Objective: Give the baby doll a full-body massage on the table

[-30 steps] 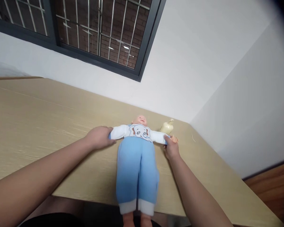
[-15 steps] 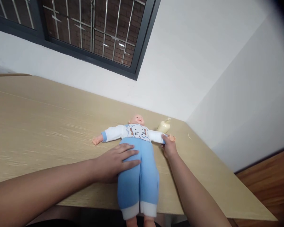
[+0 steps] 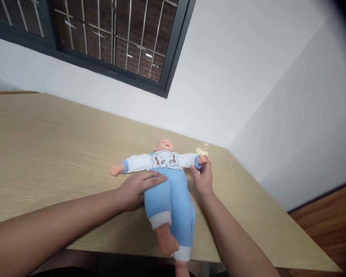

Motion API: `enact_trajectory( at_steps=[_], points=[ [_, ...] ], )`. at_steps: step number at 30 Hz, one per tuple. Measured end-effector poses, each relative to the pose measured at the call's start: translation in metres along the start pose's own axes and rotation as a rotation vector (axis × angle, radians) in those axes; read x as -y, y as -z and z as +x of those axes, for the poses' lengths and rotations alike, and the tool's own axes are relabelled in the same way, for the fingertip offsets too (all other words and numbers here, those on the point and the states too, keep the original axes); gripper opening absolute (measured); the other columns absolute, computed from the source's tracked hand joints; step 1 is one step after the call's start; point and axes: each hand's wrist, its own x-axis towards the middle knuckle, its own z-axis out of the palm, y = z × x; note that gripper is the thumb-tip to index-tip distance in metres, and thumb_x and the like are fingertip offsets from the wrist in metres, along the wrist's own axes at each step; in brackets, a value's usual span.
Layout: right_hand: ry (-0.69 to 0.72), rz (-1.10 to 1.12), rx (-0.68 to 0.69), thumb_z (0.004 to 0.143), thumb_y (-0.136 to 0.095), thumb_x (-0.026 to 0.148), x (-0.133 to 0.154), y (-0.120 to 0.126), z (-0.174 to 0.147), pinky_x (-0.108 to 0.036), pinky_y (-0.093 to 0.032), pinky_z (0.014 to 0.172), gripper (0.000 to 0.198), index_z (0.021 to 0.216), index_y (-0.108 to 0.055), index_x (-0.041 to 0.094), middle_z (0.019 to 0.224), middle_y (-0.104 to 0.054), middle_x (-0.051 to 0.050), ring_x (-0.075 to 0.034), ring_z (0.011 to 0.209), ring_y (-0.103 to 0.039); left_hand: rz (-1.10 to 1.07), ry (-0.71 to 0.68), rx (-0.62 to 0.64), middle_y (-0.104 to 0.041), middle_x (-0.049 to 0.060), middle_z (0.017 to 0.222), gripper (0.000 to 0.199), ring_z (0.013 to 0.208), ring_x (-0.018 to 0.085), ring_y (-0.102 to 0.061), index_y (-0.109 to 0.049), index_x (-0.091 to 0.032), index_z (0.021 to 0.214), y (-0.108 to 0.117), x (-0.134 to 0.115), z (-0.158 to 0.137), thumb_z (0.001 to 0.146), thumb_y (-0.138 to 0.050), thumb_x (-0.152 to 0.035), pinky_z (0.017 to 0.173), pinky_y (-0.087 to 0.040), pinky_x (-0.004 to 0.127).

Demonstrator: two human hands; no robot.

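A baby doll (image 3: pixel 180 204) lies on its back in blue trousers and a white-sleeved top with an elephant on the chest. My left hand (image 3: pixel 135 186) is wrapped over the thigh of its left-side leg in the picture, which is bent and raised so the foot shows. The other leg lies straight toward the table's front edge. My right hand (image 3: pixel 203 179) is closed around the end of the doll's right-side arm, by the blue cuff and the small hand. Just behind that small hand is a cream-coloured bottle (image 3: pixel 202 149), partly hidden.
The light wood table (image 3: pixel 75 154) runs back to a white wall (image 3: pixel 219 77). A dark-framed window (image 3: pixel 112 38) with metal bars is above it. A thin pale strip (image 3: pixel 232 166) lies on the table at the right.
The doll's left-side leg has come up and bent, with my left hand on its thigh. My right hand has raised the end of the doll's arm, now overlapping the bottle.
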Motion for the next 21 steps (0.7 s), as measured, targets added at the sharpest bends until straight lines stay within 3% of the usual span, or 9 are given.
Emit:
enact_trajectory(
  at_steps=[2, 6, 8, 10, 16, 21],
  points=[
    [0.129, -0.072, 0.138, 0.089, -0.063, 0.049, 0.019, -0.004, -0.009, -0.053, -0.036, 0.116, 0.069, 0.148, -0.039, 0.022, 0.148, -0.049, -0.014, -0.032, 0.137, -0.047, -0.035, 0.047, -0.008, -0.065, 0.005, 0.131, 0.047, 0.120, 0.022, -0.063, -0.051, -0.036, 0.143, -0.001, 0.002, 0.003, 0.099, -0.046, -0.022, 0.101, -0.051, 0.040],
    [0.270, -0.122, 0.458, 0.094, -0.053, 0.055, 0.043, -0.009, -0.022, -0.057, -0.016, 0.124, 0.080, 0.160, -0.017, 0.028, 0.169, -0.012, -0.006, -0.032, 0.155, -0.012, -0.061, 0.081, -0.007, -0.067, 0.005, 0.130, 0.041, 0.120, 0.021, -0.063, -0.058, -0.032, 0.137, -0.002, 0.004, 0.007, 0.099, -0.046, -0.023, 0.103, -0.050, 0.038],
    [0.258, -0.204, 0.583, 0.093, -0.055, 0.057, 0.046, -0.011, -0.023, -0.061, -0.010, 0.124, 0.078, 0.159, -0.021, 0.033, 0.169, 0.000, -0.002, -0.033, 0.156, 0.001, -0.070, 0.065, 0.008, -0.067, 0.005, 0.130, 0.041, 0.121, 0.020, -0.063, -0.057, -0.031, 0.136, -0.002, 0.004, 0.007, 0.098, -0.046, -0.022, 0.104, -0.049, 0.038],
    [0.224, -0.271, 0.639, 0.091, -0.059, 0.056, 0.047, -0.011, -0.022, -0.064, -0.010, 0.122, 0.077, 0.157, -0.026, 0.036, 0.169, 0.003, 0.000, -0.034, 0.155, 0.005, -0.066, 0.039, 0.029, -0.066, 0.006, 0.132, 0.044, 0.121, 0.022, -0.062, -0.055, -0.030, 0.138, -0.001, 0.004, 0.006, 0.095, -0.050, -0.022, 0.103, -0.049, 0.040],
    [0.228, -0.251, 0.543, 0.090, -0.064, 0.051, 0.035, -0.012, -0.020, -0.059, -0.018, 0.123, 0.080, 0.158, -0.027, 0.032, 0.169, -0.011, -0.006, -0.032, 0.156, -0.008, 0.028, 0.004, 0.084, -0.062, 0.012, 0.136, 0.058, 0.123, 0.028, -0.059, -0.049, -0.027, 0.144, 0.000, 0.000, 0.003, 0.088, -0.061, -0.031, 0.103, -0.047, 0.045],
    [0.112, -0.088, 0.233, 0.093, -0.058, 0.049, 0.010, -0.009, -0.008, -0.051, -0.039, 0.115, 0.069, 0.153, -0.032, 0.025, 0.155, -0.043, -0.012, -0.028, 0.141, -0.045, 0.099, 0.003, 0.111, -0.057, 0.013, 0.137, 0.062, 0.123, 0.028, -0.058, -0.051, -0.027, 0.141, 0.004, -0.004, 0.003, 0.082, -0.067, -0.031, 0.103, -0.048, 0.042]
  ],
)
